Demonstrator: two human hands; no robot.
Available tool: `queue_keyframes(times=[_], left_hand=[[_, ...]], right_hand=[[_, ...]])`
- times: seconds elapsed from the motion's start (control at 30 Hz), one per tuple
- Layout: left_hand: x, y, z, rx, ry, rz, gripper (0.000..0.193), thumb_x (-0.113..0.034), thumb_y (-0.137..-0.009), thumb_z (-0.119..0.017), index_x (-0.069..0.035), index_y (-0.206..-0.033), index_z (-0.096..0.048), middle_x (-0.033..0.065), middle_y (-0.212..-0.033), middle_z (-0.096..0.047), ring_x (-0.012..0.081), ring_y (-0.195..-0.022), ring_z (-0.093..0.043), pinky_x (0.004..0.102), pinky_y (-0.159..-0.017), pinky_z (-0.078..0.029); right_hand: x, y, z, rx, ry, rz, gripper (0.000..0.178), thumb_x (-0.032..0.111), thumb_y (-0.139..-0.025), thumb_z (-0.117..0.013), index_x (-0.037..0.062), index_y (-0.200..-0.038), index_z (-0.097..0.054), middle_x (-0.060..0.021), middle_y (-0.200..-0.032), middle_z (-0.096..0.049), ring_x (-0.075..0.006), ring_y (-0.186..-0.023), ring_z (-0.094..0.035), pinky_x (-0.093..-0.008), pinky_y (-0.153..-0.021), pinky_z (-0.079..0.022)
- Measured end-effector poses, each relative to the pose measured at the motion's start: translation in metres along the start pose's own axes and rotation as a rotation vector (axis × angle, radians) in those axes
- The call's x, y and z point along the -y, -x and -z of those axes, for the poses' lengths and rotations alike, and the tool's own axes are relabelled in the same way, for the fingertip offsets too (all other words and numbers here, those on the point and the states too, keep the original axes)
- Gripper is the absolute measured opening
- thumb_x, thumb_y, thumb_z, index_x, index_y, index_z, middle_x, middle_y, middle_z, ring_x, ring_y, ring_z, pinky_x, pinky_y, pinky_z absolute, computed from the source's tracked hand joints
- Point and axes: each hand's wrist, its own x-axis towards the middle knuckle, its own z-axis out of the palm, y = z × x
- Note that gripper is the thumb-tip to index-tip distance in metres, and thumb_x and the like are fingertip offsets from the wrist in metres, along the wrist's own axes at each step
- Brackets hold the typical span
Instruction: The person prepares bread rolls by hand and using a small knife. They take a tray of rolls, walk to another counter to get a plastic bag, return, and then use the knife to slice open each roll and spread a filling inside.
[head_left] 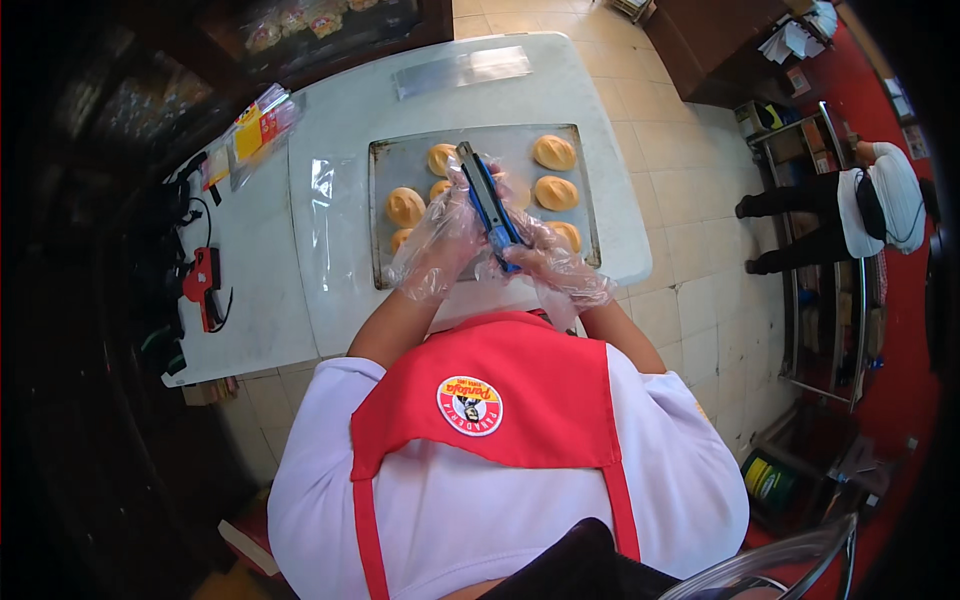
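Observation:
Both hands are in clear, loose plastic gloves, close together over the near part of a metal baking tray [480,134]. Between them is a long blue and grey tool [490,205], which looks like a stapler with a metal rail, slanting away from me to the upper left. My right hand [545,255] is closed round its near blue end. Along the tool's left side, my left hand [445,240] is closed against it, its fingers partly hidden by crinkled plastic. Several golden bread rolls [554,153] lie on the tray, some covered by my hands.
The tray rests on a white table [380,335]. On its left are a red label gun [203,285], yellow-and-red printed packaging [252,135] and clear plastic bags [335,195]. Clear plastic sheets [463,72] lie at the far edge. A person [870,205] stands by a metal rack [822,310] at right.

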Motion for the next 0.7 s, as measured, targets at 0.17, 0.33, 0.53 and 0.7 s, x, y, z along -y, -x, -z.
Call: queue_keyframes(times=[0.17,0.33,0.53,0.7], left_hand=[[0.022,-0.009,0.003,-0.147,0.018,-0.133,0.057,-0.059,-0.087,-0.047,-0.01,-0.115,-0.049,0.0048,-0.091,-0.056,0.0177,-0.083,-0.058,0.0334,-0.073,-0.052],[0.045,-0.004,-0.007,-0.206,-0.217,-0.223,0.053,-0.056,-0.092,-0.043,-0.008,-0.113,-0.049,0.005,-0.095,-0.056,0.0169,-0.088,-0.058,0.0333,-0.078,-0.051],[0.057,-0.008,-0.013,-0.257,-0.367,0.022,0.054,-0.051,-0.099,-0.026,-0.007,-0.113,-0.054,0.004,-0.09,-0.059,0.0123,-0.079,-0.057,0.0277,-0.071,-0.049],[0.058,-0.005,-0.034,-0.333,-1.379,-0.185,0.051,-0.049,-0.098,-0.033,-0.007,-0.109,-0.06,0.0115,-0.081,-0.062,0.0239,-0.079,-0.062,0.0366,-0.075,-0.049]], right_hand=[[-0.006,-0.01,0.021,0.019,0.203,-0.058,0.025,0.021,-0.092,-0.056,0.0034,-0.109,-0.051,-0.0025,-0.079,-0.058,-0.0095,-0.067,-0.054,-0.0241,-0.059,-0.046],[-0.028,-0.016,0.048,-0.13,0.169,-0.249,0.021,0.022,-0.092,-0.056,0.0039,-0.101,-0.055,-0.0011,-0.073,-0.057,-0.0079,-0.064,-0.051,-0.0232,-0.058,-0.044],[-0.036,-0.018,0.068,-0.094,0.231,0.028,0.034,0.027,-0.092,-0.059,0.0027,-0.116,-0.057,0.0004,-0.083,-0.057,-0.008,-0.071,-0.053,-0.0228,-0.062,-0.044],[-0.048,-0.012,0.105,-0.141,0.09,-0.156,0.024,0.023,-0.093,-0.056,0.003,-0.106,-0.055,-0.0023,-0.079,-0.061,-0.0098,-0.064,-0.056,-0.0236,-0.055,-0.046]])
